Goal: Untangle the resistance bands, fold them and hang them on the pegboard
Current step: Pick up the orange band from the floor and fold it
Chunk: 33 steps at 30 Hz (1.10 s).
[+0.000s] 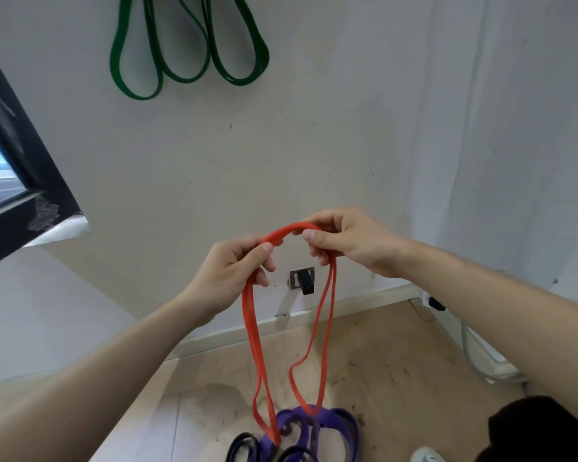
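Currently, a thin red rubber resistance band (289,315) is being held up in front of the pale wall (314,145). Its top arc is being pinched between the left hand (234,271) and the right hand (344,241), each closed on the band between thumb and fingers, probably so that the doubled strands are being kept together for folding. Its lower loops are being left to dangle, their ends reaching the tangle of purple and dark rubber bands (301,435) lying on the wooden floor (397,355); whether they are caught in it cannot be told. A folded green rubber band (187,45) is hanging above, its peg being out of view, suggesting that one band is already being stored.
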Motion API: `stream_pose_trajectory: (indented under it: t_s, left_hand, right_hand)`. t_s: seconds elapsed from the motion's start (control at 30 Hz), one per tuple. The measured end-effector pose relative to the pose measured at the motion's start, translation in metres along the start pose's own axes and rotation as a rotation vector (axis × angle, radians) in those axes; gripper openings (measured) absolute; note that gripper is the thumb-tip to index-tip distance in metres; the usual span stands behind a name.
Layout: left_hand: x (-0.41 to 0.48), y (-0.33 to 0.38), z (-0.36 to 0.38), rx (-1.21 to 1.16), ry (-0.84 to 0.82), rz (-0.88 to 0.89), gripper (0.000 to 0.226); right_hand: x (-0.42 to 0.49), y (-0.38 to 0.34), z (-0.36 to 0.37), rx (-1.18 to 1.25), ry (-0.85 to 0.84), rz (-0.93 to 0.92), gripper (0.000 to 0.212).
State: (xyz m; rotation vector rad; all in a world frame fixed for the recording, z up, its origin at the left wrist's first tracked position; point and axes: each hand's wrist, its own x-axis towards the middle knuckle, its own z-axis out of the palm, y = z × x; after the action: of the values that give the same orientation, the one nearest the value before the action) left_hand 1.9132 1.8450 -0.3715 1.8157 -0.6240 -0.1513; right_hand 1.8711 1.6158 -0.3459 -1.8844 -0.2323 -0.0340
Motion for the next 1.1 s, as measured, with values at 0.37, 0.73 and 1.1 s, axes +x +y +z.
stream_pose_trajectory:
  t_s: [0.37,0.73,1.1]
  left_hand:
    - [-0.002,-0.003,-0.012,-0.013,-0.071,-0.068,0.016]
    - [-0.003,-0.004,0.015,0.032,-0.149,-0.015,0.031]
    - [0.002,-0.005,0.001,-0.056,-0.121,-0.04,0.015]
  right_hand:
    - [-0.005,0.0,-0.001,-0.025,-0.131,0.057,0.018]
    - [-0.008,-0.009,0.0,0.049,-0.127,-0.026,0.022]
    - [-0.003,-0.002,-0.021,0.23,0.029,0.008,0.019]
